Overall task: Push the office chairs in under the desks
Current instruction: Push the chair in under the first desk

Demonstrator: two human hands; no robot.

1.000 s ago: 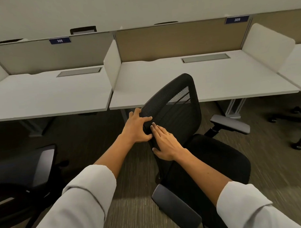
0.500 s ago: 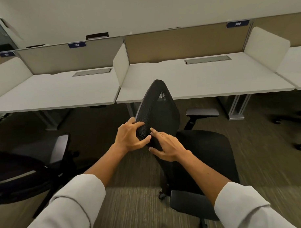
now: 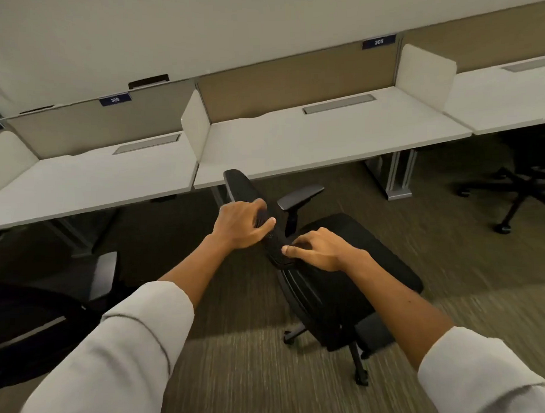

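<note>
- Our left hand [image 3: 241, 224] pinches the office chair's backrest [image 3: 267, 231] edge between thumb and curled fingers.
- Our right hand [image 3: 320, 249] rests curled fingers on it, just below.

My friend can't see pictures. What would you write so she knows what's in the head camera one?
Two bare hands, the left hand and the right hand, grip the top edge of a black office chair that stands on carpet, just in front of a white desk. Another dark chair sits at the left, also not pushed under its desk.
</note>
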